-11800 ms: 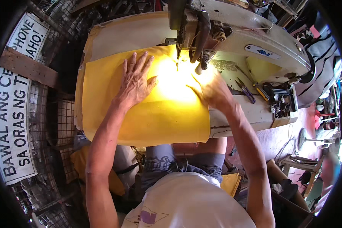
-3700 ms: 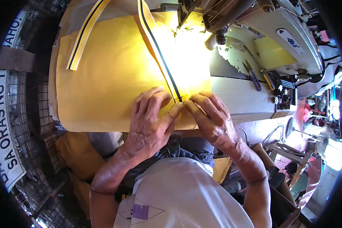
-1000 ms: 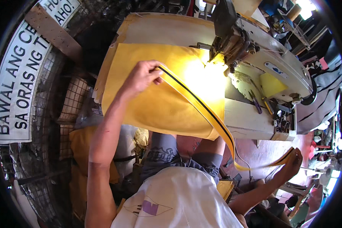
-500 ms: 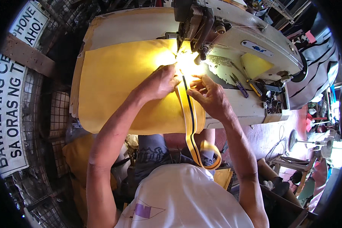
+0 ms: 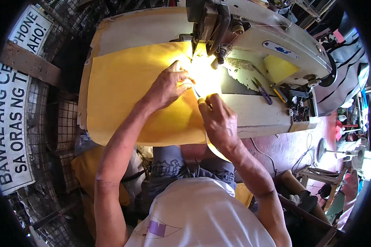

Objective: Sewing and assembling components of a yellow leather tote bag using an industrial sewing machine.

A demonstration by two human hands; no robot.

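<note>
A wide yellow fabric sheet (image 5: 127,94) lies over the sewing machine bed, its upper right part under the needle area of the sewing machine (image 5: 272,41). My left hand (image 5: 163,87) rests on the sheet near its right edge, thumb and forefinger slightly apart, with nothing visible between them. Closed in a fist, my right hand (image 5: 219,121) grips a narrow yellow strip with a dark middle line, which looks like zipper tape. The strip stretches up toward the needle, and its loose tail (image 5: 216,151) hangs below the hand. Lamp glare hides the presser foot and stitching point.
Right of the needle lie thread snips (image 5: 261,91) and a yellow-handled tool (image 5: 279,94). A metal thread-guide fitting (image 5: 299,112) sits at the bed's right end. Wire mesh and a lettered sign (image 5: 13,127) stand at left. A white fan (image 5: 338,152) is at far right.
My right hand has moved down and closed around the strip, pulling its tail toward the right. My left hand has shifted slightly left and its fingers have spread a little.
</note>
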